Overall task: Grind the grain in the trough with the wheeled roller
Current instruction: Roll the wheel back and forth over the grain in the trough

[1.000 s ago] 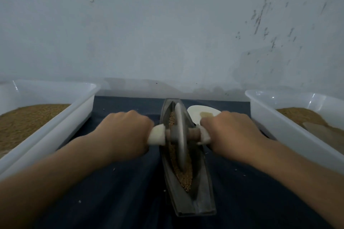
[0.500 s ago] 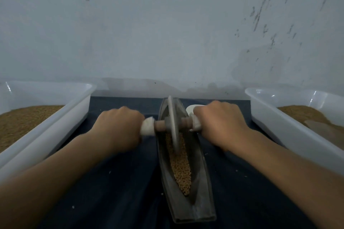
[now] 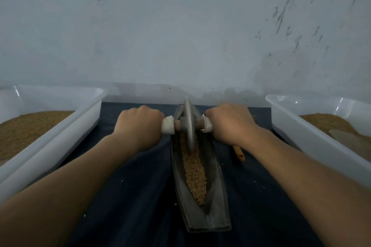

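Note:
A long dark metal trough (image 3: 217, 206) lies on a dark blue cloth and runs away from me toward the wall. Brown grain (image 3: 195, 174) fills its groove. The wheeled roller (image 3: 188, 124), a grey metal disc on a wooden axle with white-wrapped handles, stands upright at the trough's far end. My left hand (image 3: 139, 126) grips the left handle and my right hand (image 3: 228, 124) grips the right handle, both with fingers curled over the top.
A white plastic tub (image 3: 60, 136) with brown grain stands at the left, and another white tub (image 3: 313, 138) with grain at the right. A small wooden handle (image 3: 239, 153) shows under my right wrist. The grey wall is close behind the trough.
Both hands have pushed the roller away from me, from the trough's middle to its far end. More grain now lies uncovered in the groove behind the wheel.

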Demonstrator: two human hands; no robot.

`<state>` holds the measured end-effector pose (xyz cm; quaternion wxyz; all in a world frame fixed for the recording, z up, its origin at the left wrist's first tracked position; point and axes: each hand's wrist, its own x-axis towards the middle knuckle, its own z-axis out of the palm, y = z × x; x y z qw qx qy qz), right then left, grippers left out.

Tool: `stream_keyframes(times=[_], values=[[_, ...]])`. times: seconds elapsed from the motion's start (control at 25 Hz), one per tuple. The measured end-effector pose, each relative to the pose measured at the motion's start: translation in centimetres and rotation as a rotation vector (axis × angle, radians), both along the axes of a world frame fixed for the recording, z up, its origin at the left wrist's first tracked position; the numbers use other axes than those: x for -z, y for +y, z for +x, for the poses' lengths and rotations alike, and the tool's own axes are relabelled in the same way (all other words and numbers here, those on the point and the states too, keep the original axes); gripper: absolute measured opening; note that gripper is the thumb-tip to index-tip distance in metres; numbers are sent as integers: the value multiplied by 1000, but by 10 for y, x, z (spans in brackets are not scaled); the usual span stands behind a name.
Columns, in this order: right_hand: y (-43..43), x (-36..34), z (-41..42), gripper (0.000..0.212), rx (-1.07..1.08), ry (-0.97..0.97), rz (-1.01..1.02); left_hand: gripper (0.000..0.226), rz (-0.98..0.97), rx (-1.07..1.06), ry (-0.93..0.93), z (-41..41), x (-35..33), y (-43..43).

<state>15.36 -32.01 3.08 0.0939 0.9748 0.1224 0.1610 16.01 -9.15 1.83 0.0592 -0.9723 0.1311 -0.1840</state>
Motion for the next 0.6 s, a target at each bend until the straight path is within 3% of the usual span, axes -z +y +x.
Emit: stream_keyframes(times=[0.08,0.16,0.28,0.4,0.48,0.6], values=[[-10,6,-24,20,-33,-30,18,13,56,45,-99,-18,8,6],[-24,24,-54,29,-118,-154,-5,41,150,190,-257,-40,14,14],[-34,38,-71,40,-110,-254,-47,61,123,248,-374,-47,11,17],[-20,30,-36,40,-32,-303,-62,32,124,95,-285,-19,16,4],[-9,24,-1,22,1,-242,-50,7,31,-2,-218,1,13,-2],[-7,19,18,19,5,-221,-10,5,-29,-31,-93,7,6,-3]])
